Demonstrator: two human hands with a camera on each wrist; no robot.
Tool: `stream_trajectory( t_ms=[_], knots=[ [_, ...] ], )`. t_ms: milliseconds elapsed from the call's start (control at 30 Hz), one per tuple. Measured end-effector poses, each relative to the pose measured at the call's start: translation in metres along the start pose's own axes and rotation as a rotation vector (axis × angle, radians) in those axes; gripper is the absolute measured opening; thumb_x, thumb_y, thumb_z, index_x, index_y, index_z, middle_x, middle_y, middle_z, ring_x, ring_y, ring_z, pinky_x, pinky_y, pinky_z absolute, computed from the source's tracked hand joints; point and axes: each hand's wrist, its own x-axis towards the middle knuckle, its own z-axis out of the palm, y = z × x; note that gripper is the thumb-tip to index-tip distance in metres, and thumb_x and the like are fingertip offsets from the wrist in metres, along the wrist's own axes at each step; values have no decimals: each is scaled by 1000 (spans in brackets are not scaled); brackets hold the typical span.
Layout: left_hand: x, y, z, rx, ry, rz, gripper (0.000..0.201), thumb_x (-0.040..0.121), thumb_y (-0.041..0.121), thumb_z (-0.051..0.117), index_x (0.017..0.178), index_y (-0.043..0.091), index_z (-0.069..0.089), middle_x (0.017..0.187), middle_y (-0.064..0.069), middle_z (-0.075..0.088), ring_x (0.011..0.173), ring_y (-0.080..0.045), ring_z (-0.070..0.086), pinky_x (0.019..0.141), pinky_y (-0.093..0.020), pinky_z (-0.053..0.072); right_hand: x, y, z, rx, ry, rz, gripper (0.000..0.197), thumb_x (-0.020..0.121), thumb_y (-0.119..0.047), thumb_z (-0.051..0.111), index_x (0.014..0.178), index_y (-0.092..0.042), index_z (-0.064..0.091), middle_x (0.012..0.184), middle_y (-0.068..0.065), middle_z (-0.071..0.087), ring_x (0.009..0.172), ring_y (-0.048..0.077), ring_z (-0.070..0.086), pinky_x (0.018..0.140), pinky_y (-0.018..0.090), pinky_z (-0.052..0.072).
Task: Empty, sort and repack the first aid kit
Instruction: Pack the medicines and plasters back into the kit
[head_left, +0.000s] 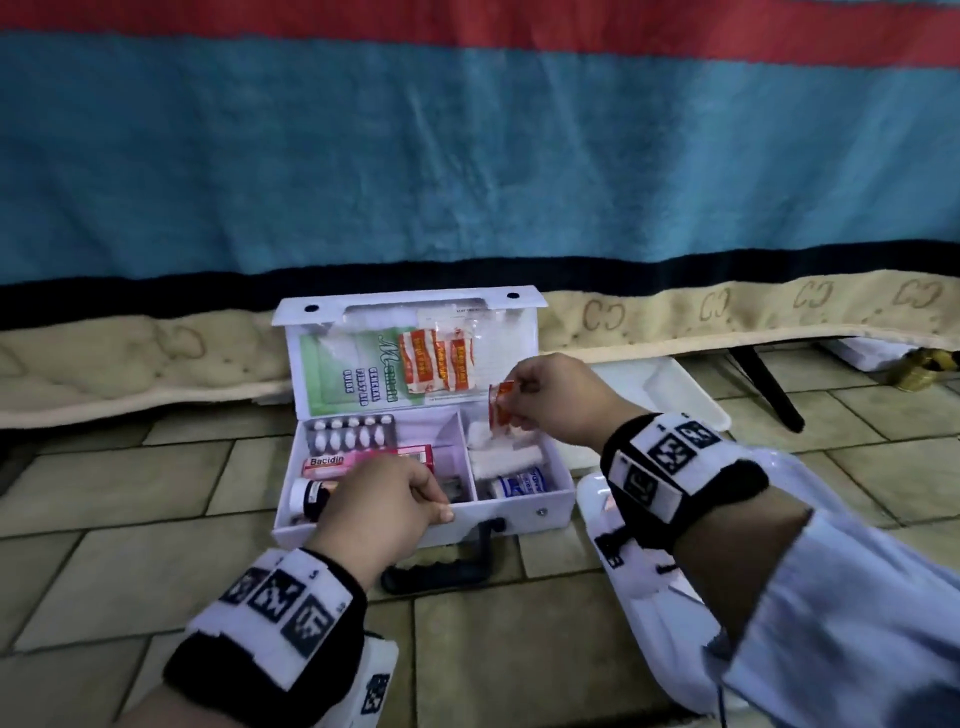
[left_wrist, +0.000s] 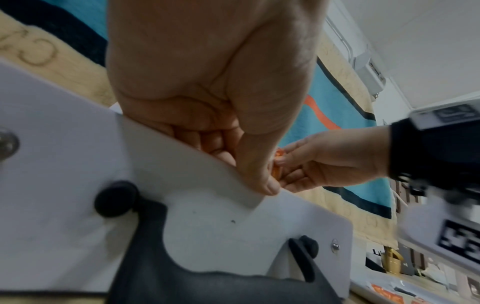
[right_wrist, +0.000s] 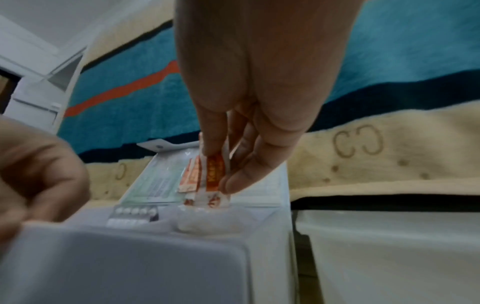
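A white first aid kit (head_left: 524, 512) lies open on the tiled floor, lid leaning back. My left hand (head_left: 387, 501) grips its front wall (left_wrist: 202, 207), thumb outside and fingers inside. Just above the right compartment, my right hand (head_left: 540, 397) pinches an orange plaster packet (head_left: 500, 410) (right_wrist: 217, 174). More orange packets (head_left: 439, 361) and a green guide leaflet (head_left: 358, 371) sit in the lid. The left compartment holds a pill blister (head_left: 350, 434), a pink Bacidin box (head_left: 332, 462) and a dark bottle (head_left: 311, 496). White gauze (head_left: 506, 454) and a blue-printed pack (head_left: 519, 486) fill the right one.
A white tray (head_left: 670, 387) lies on the floor right of the kit. The kit's black handle (head_left: 441, 571) lies flat in front. A beige mattress edge (head_left: 727, 312) and a blue blanket (head_left: 467, 156) rise behind. A white-clad leg (head_left: 654, 597) is at lower right.
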Motion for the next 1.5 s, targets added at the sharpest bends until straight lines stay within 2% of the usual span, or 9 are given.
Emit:
stream_trajectory(
  t_ms=[167, 267, 467, 633, 933, 1133, 1267, 1400, 1500],
  knots=[
    [1, -4, 3, -31, 19, -22, 26, 75, 29, 76, 54, 29, 61, 59, 14, 62, 59, -6, 60, 53, -18, 42, 48, -26, -16, 253, 255, -51, 20, 85, -16, 64, 65, -16, 61, 80, 19, 69, 80, 35, 68, 84, 54, 54],
    [1, -6, 4, -31, 26, -11, 29, 76, 29, 75, 52, 31, 58, 60, 15, 61, 67, -7, 61, 64, -21, 48, 66, -40, -32, 408, 377, -70, 28, 91, -5, 58, 67, -20, 57, 75, 7, 65, 77, 25, 65, 82, 44, 57],
    [1, -6, 3, -44, 23, 6, 26, 77, 31, 74, 56, 31, 59, 64, 17, 61, 74, -7, 63, 73, -26, 53, 75, -31, -31, -136, 258, -92, 10, 88, -14, 63, 93, -17, 71, 95, 2, 69, 89, 18, 61, 87, 29, 49],
    [1, -6, 3, -56, 20, 6, 24, 78, 31, 73, 58, 30, 61, 64, 16, 61, 72, -6, 61, 72, -25, 51, 74, -30, -31, -250, 227, -142, 13, 88, -10, 61, 94, -13, 73, 109, -6, 69, 98, 16, 63, 91, 27, 47],
    [3, -9, 5, -46, 37, 21, 23, 78, 32, 74, 59, 30, 61, 65, 17, 61, 72, -5, 60, 69, -22, 49, 77, -35, -35, -451, 109, -123, 13, 91, -17, 58, 95, -17, 70, 93, 1, 64, 80, 17, 53, 69, 25, 39],
    [4, -10, 6, -67, 36, 15, 23, 74, 35, 77, 58, 29, 61, 61, 16, 58, 66, -5, 56, 66, -20, 45, 76, -42, -33, -522, 46, -75, 17, 94, -38, 50, 84, -25, 57, 90, -3, 54, 86, 18, 52, 88, 37, 45],
    [4, -10, 6, -67, 42, 20, 24, 74, 35, 77, 57, 30, 61, 60, 17, 58, 66, -4, 56, 65, -20, 45, 74, -44, -34, -519, 5, -43, 28, 92, -36, 55, 65, -28, 57, 79, -6, 56, 77, 18, 54, 72, 28, 40],
    [4, -10, 6, -66, 40, 13, 26, 73, 36, 77, 55, 31, 59, 60, 16, 57, 67, -6, 56, 65, -19, 44, 73, -43, -32, -472, 3, -32, 22, 92, -32, 56, 85, -18, 71, 86, -4, 56, 80, 17, 54, 67, 24, 37],
    [4, -10, 7, -68, 40, 4, 27, 73, 35, 77, 55, 31, 59, 61, 16, 58, 68, -7, 57, 65, -19, 44, 74, -42, -31, -452, -5, -19, 24, 91, -29, 55, 70, -24, 67, 74, -11, 57, 78, 15, 56, 60, 23, 39]
  ],
)
